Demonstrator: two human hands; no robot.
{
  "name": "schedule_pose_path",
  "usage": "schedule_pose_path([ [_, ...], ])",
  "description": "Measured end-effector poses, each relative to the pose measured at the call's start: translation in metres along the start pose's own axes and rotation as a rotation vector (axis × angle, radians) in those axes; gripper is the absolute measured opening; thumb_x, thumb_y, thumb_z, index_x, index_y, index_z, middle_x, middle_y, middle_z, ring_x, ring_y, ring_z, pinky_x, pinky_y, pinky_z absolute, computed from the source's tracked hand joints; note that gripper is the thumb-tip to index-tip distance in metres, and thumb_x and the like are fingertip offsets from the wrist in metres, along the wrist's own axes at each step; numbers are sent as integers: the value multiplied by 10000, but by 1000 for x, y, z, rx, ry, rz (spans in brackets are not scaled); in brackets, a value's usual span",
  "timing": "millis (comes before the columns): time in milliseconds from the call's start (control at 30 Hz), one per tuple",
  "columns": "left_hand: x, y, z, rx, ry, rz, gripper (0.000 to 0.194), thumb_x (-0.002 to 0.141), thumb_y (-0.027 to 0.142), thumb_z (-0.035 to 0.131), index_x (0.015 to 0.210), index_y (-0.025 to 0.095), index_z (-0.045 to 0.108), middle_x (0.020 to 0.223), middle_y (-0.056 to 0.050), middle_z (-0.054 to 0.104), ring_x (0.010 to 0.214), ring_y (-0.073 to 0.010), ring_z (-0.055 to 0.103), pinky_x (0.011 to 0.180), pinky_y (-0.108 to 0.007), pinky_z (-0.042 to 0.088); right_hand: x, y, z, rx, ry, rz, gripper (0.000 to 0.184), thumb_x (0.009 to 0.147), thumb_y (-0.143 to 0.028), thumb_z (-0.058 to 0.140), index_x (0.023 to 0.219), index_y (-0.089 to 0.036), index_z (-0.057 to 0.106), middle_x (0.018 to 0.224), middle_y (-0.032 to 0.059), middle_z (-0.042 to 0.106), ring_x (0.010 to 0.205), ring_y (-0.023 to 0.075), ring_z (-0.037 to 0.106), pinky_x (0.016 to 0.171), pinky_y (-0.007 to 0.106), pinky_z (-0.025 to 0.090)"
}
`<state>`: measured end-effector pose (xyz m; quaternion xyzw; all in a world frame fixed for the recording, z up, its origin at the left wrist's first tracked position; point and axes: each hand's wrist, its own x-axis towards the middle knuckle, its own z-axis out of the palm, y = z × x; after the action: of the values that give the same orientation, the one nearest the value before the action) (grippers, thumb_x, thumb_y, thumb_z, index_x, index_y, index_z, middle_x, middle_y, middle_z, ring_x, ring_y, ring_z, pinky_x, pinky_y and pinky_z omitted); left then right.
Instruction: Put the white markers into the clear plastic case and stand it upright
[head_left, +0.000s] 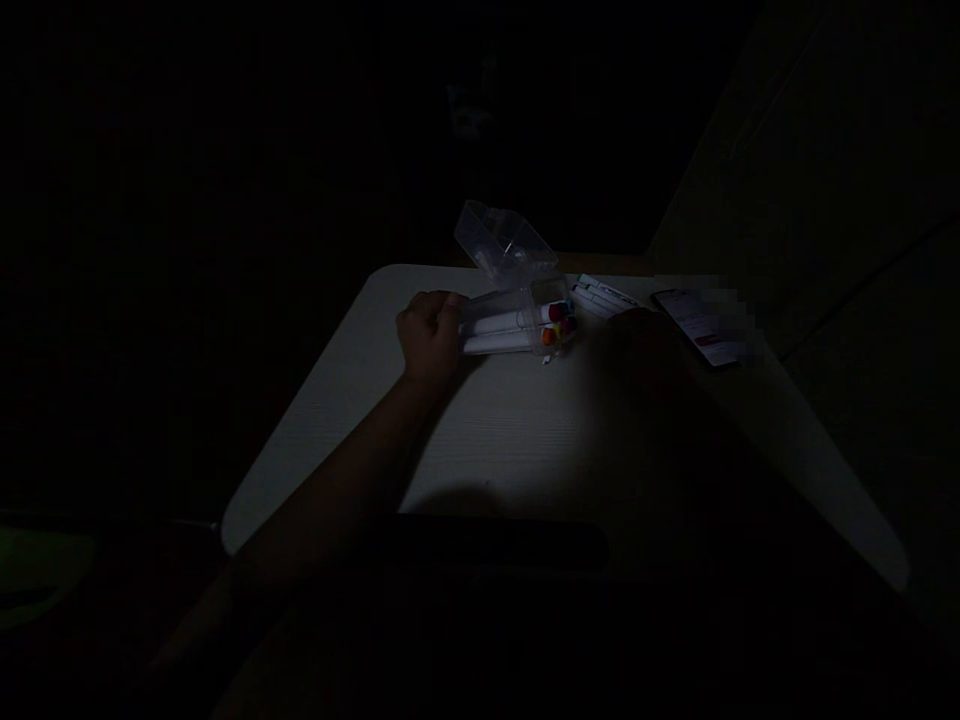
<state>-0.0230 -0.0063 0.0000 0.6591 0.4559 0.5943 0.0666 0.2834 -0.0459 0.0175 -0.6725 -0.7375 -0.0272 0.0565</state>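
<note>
My left hand (431, 335) is closed around the end of a clear plastic case (495, 302) lying on its side, its hinged lid (506, 238) tipped open at the back. Inside are several white-barrelled markers (495, 341), their red, orange, yellow and blue ends facing right. Deep shadow covers my right hand (641, 345), and its fingers cannot be made out. It is nearest to a few white markers (604, 296) lying just beyond it on the table.
A pale wood-grain table (495, 430) with rounded corners lies under both arms. A phone (696, 328) with a lit screen rests at the right. A dark slot runs along the near edge. The surroundings are very dark, with a green patch (45, 570) at lower left.
</note>
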Motion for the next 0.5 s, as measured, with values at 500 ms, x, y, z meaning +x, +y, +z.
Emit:
schedule_pose_path([
  [500,-1,4,-2,27,-28,4,419,965,505,422,785,216,666,724,-34,626,776,-197,606,759,-354,468,-8,-13,-8,-44,34,33,461,934,-207,408,1326,-143,641,1333,204,631,1208,364,585,992,498,483],
])
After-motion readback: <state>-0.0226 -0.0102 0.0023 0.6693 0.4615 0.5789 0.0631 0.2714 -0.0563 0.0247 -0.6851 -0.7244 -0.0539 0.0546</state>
